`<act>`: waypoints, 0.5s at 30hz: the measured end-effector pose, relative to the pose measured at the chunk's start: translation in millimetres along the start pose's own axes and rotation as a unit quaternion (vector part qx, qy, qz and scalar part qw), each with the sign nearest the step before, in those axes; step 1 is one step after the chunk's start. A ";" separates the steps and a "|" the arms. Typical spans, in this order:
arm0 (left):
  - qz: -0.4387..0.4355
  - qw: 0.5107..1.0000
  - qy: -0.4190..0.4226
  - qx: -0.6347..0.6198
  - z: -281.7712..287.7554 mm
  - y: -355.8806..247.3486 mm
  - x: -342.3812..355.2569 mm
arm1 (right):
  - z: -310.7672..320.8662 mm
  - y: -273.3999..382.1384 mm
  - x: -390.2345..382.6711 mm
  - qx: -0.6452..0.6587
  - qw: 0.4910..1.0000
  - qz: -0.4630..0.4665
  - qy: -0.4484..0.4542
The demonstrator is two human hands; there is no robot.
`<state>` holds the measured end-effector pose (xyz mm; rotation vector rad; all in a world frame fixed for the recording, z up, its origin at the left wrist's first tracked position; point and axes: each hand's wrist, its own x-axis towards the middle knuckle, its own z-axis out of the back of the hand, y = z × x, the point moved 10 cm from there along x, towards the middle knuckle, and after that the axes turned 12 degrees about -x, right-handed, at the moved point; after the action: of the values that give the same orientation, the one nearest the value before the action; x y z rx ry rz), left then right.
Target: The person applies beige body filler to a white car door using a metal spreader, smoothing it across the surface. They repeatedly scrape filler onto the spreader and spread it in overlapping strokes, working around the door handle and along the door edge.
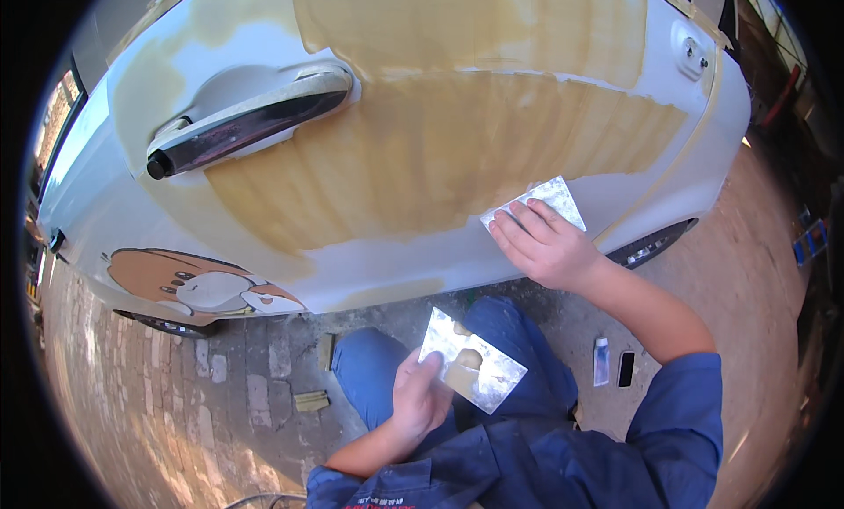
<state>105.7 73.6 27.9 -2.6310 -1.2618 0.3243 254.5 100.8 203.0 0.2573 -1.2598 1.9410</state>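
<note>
My right hand (552, 248) grips a flat metal putty spreader (561, 201), fingers laid along it. The spreader lies against the white car door panel (413, 272), at the lower right border of a wide tan putty layer (422, 149). From here I cannot tell how firmly its edge touches. Over my lap, my left hand (418, 393) holds a rectangular metal plate (503, 379) by its left side, thumb on top. Lumps of tan putty (469, 359) and a smear sit on that plate.
A door handle (255, 127) juts out at the upper left, and a cartoon decal (211, 287) decorates the lower panel. On the ground at right lie a clear bottle (600, 361) and a phone (626, 369). Yellowish blocks (311, 401) rest by my left knee.
</note>
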 end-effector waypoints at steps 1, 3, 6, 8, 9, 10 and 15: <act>-0.002 1.000 0.007 0.003 -1.7 -0.2 -1.7 | -11.2 8.3 -8.3 0.029 0.997 0.029 0.072; -0.008 1.000 0.011 0.010 -4.7 -2.0 -3.8 | -14.9 17.2 -19.1 0.085 0.986 0.055 0.134; -0.023 0.999 0.010 0.021 -13.6 -7.5 -5.6 | 9.8 -6.1 -27.8 0.272 0.954 -0.084 0.096; -0.035 0.999 0.033 0.013 -29.1 -9.2 -3.8 | -5.7 -40.4 -57.6 0.487 0.767 -0.418 -0.013; -0.029 0.999 0.043 0.006 -37.2 -7.5 -2.4 | -25.8 -38.1 -85.2 0.559 0.608 -0.561 -0.052; -0.031 0.998 0.060 0.007 -46.7 -6.7 0.5 | -40.1 -26.1 -95.7 0.641 0.476 -0.595 -0.089; -0.026 0.998 0.058 -0.023 -68.4 2.2 4.0 | -54.4 42.0 -100.6 0.760 0.229 -0.594 -0.136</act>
<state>129.1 69.3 92.3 -2.6065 -1.3120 0.1326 304.9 87.7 92.8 1.8278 1.2000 0.7689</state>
